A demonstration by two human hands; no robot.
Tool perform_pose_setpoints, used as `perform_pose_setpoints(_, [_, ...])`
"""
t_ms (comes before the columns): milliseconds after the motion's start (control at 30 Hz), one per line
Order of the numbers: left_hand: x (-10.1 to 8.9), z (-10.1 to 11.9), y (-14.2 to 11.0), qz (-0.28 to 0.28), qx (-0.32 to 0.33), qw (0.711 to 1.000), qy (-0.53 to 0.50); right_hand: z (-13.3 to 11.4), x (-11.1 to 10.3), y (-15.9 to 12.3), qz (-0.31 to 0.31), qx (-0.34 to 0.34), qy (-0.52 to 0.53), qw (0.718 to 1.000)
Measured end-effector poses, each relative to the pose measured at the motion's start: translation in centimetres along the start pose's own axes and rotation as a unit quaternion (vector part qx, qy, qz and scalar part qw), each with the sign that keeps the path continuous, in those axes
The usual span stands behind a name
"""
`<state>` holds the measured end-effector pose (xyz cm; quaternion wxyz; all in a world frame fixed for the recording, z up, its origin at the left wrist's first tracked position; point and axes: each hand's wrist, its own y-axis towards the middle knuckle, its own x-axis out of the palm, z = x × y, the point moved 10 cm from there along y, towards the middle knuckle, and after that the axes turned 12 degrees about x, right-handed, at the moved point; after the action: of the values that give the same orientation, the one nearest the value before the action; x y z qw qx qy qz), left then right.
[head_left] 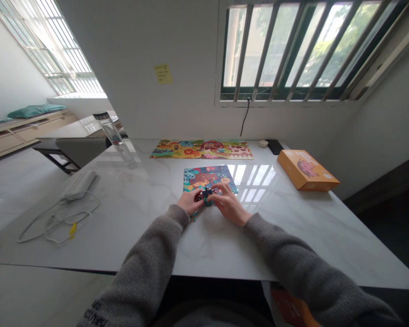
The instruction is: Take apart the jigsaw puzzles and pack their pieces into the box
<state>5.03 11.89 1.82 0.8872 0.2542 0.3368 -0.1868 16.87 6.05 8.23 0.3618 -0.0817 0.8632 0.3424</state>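
A partly assembled jigsaw puzzle [204, 176] in teal, brown and orange lies on the white marbled table, just beyond my hands. My right hand [227, 202] pinches a dark jigsaw piece [207, 192] between thumb and fingers, over the puzzle's near edge. On the other side, my left hand [190, 201] has its fingers closed at small reddish and teal pieces beside the dark one; they are partly covered by the fingers. A bit of a teal piece [192, 218] shows on the table below my left hand.
Behind lies a long animal-farm picture puzzle [201, 149]. An orange box [306, 170], a black phone [275, 146] and a small white object [263, 144] stand right. At left are a clear bottle [111, 129] and a white power strip [80, 184] with a looped cable [49, 222].
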Motion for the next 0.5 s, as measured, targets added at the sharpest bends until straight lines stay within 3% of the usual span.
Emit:
perform_pose_setpoints(233, [0.2,-0.4,-0.1,-0.018,0.001,0.999,-0.026,1.3,0.4,-0.6,-0.025,-0.009,-0.134,0.991])
perform_pose_setpoints(500, [0.3,-0.6,-0.1,-0.012,-0.012,0.999,-0.034,2.2,0.8,-0.7,0.013,0.072,-0.042,0.996])
